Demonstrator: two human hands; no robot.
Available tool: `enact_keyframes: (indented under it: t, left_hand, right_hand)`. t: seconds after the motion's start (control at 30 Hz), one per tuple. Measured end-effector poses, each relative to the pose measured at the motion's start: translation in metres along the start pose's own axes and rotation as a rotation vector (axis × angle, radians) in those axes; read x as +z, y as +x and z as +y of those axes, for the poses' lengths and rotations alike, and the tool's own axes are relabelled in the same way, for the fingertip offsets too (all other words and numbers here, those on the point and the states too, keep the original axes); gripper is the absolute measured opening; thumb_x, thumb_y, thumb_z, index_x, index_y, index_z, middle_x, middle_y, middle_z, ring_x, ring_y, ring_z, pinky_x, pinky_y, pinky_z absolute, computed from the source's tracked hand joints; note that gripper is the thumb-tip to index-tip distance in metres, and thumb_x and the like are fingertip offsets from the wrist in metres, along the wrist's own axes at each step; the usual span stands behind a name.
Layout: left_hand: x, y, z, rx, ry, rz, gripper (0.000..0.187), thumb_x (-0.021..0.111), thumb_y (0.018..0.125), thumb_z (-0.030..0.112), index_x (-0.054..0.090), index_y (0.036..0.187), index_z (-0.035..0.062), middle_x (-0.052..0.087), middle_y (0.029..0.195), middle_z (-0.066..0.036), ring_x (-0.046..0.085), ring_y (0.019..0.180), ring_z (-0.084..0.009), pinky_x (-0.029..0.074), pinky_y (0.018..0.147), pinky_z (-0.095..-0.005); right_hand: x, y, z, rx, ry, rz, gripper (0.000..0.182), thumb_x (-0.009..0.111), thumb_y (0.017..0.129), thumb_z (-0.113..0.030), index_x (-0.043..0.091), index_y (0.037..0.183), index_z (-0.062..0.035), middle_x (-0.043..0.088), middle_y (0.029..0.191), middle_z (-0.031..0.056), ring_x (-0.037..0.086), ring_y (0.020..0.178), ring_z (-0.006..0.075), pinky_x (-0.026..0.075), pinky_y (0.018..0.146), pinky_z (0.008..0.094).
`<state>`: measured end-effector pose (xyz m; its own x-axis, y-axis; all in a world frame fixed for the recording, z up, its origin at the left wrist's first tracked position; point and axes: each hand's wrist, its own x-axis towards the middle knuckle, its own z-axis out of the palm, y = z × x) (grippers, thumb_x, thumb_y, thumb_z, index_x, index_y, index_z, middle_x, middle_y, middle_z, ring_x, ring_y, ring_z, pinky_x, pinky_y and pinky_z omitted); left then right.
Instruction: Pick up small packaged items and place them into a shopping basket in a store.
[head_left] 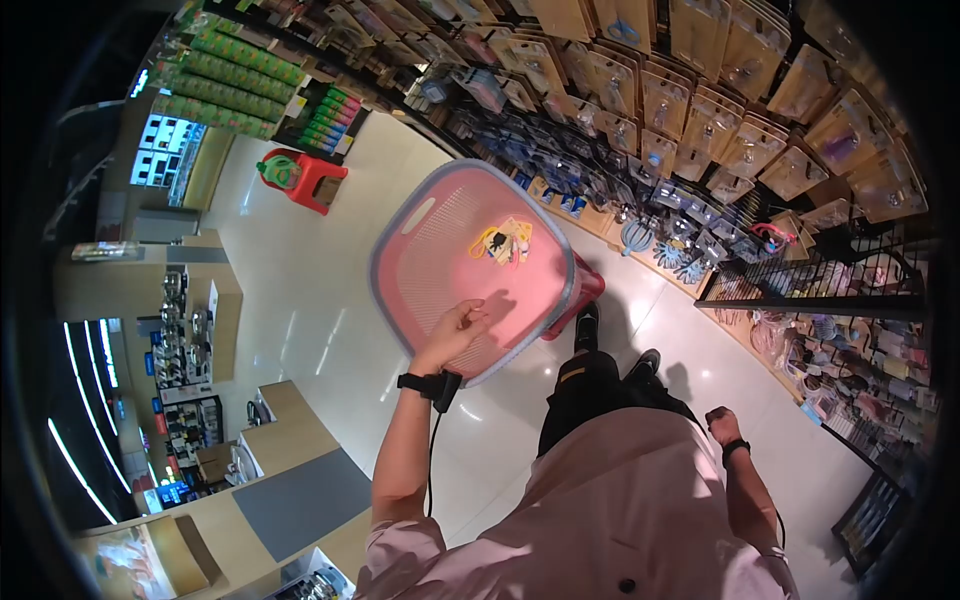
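My left hand (462,328) hangs over the near side of a large pink basket (420,285) with a grey rim. Its fingers are loosely bent and apart, and I see nothing in them. On the basket's floor lies a small heap of yellow and white carded items (505,243), one with a yellow loop; their kind is too small to tell. The basket rests on a red stool (588,285), mostly hidden under it. My right hand (719,423) hangs by my right side, its fingers curled closed, with nothing visible in it. Both wrists wear black bands.
A rack of hanging packaged goods (690,110) runs along the right, with more packs on a lower rack (835,370). A second red stool (305,180) with a green item stands on the pale floor. Display counters (300,490) line the left.
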<state>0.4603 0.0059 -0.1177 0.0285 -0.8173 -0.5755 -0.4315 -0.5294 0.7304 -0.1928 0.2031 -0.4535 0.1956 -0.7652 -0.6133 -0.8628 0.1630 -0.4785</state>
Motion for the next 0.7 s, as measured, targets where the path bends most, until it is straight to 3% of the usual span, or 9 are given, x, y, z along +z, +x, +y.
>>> enact_keyframes:
  t: [0.1,0.13,0.17,0.23,0.3,0.37,0.53,0.63,0.7]
  left_hand:
    - [-0.027,0.058,-0.015,-0.06,0.235,-0.002,0.055,0.069,0.093,0.022,0.05,0.137,-0.005,0.067,0.107,-0.01,0.063,0.103,-0.0161,0.05,0.087,-0.0284]
    - [-0.029,0.072,-0.011,-0.035,0.223,0.025,0.061,0.071,0.091,0.028,0.05,0.137,-0.0061,0.067,0.11,-0.015,0.064,0.104,-0.0212,0.052,0.088,-0.0321]
    - [-0.033,0.093,-0.018,-0.019,0.283,0.024,0.062,0.071,0.09,0.029,0.049,0.137,-0.0062,0.067,0.113,-0.016,0.065,0.105,-0.0241,0.052,0.089,-0.0343]
    - [-0.038,0.146,-0.055,0.015,0.399,0.015,0.063,0.071,0.09,0.03,0.049,0.137,-0.0065,0.066,0.118,-0.019,0.066,0.107,-0.0299,0.052,0.091,-0.0385]
    - [-0.037,0.209,-0.107,0.124,0.543,0.094,0.065,0.071,0.086,0.027,0.048,0.137,-0.0048,0.062,0.126,-0.026,0.065,0.111,-0.0335,0.052,0.093,-0.0429]
    - [-0.036,0.252,-0.12,0.176,0.551,0.108,0.065,0.072,0.084,0.026,0.047,0.137,-0.0036,0.061,0.125,-0.028,0.065,0.112,-0.0327,0.052,0.093,-0.0435]
    - [-0.025,0.246,-0.027,0.178,0.118,-0.016,0.026,0.053,0.099,0.016,0.065,0.104,-0.0064,0.071,0.095,-0.017,0.068,0.091,-0.0226,0.052,0.085,-0.0313]
    - [-0.038,0.141,0.083,0.288,-0.312,-0.101,0.041,0.046,0.105,0.027,0.069,0.1,-0.0057,0.071,0.095,-0.014,0.068,0.086,-0.0213,0.052,0.082,-0.0326]
    - [-0.045,0.089,0.132,0.31,-0.657,-0.387,0.083,0.036,0.099,0.064,0.067,0.107,-0.0123,0.068,0.11,-0.023,0.066,0.105,-0.0311,0.049,0.096,-0.0428]
  right_hand:
    - [-0.019,-0.004,-0.047,0.197,0.194,-0.059,0.025,0.062,0.087,-0.021,0.073,0.094,-0.0001,0.072,0.101,0.0208,0.068,0.1,0.0347,0.053,0.092,0.039]
    - [-0.02,-0.009,-0.069,0.208,0.256,0.023,0.02,0.057,0.084,-0.015,0.069,0.077,-0.0007,0.07,0.086,0.0169,0.068,0.084,0.0282,0.056,0.077,0.0367]
    - [-0.024,-0.012,-0.083,0.174,0.25,0.005,0.021,0.057,0.084,-0.016,0.07,0.08,-0.0006,0.07,0.086,0.0172,0.068,0.083,0.0282,0.056,0.076,0.0378]
    - [-0.026,-0.016,-0.096,-0.265,-0.152,-0.035,0.02,0.059,0.085,-0.017,0.071,0.086,-0.0013,0.071,0.089,0.0177,0.069,0.084,0.0297,0.056,0.078,0.0391]
    - [-0.05,-0.025,-0.165,0.344,0.428,-0.101,0.025,0.062,0.092,-0.024,0.069,0.096,-0.0003,0.071,0.098,0.0207,0.068,0.093,0.0365,0.055,0.083,0.0424]
    - [-0.061,-0.027,-0.209,0.296,0.196,-0.068,0.026,0.063,0.092,-0.025,0.068,0.098,-0.0008,0.071,0.098,0.0209,0.069,0.093,0.0375,0.055,0.082,0.0446]
    - [-0.076,-0.018,-0.277,0.377,0.188,-0.032,0.026,0.065,0.092,-0.026,0.067,0.102,-0.0022,0.071,0.097,0.0213,0.068,0.094,0.0402,0.054,0.082,0.0457]
    - [-0.062,-0.005,-0.287,0.323,0.223,-0.002,0.022,0.065,0.093,-0.024,0.066,0.102,-0.004,0.071,0.095,0.021,0.068,0.093,0.0402,0.055,0.08,0.0464]
    - [-0.068,0.007,-0.304,0.285,0.168,-0.058,0.022,0.065,0.094,-0.023,0.064,0.104,-0.0037,0.071,0.094,0.0204,0.068,0.09,0.0401,0.055,0.077,0.0471]
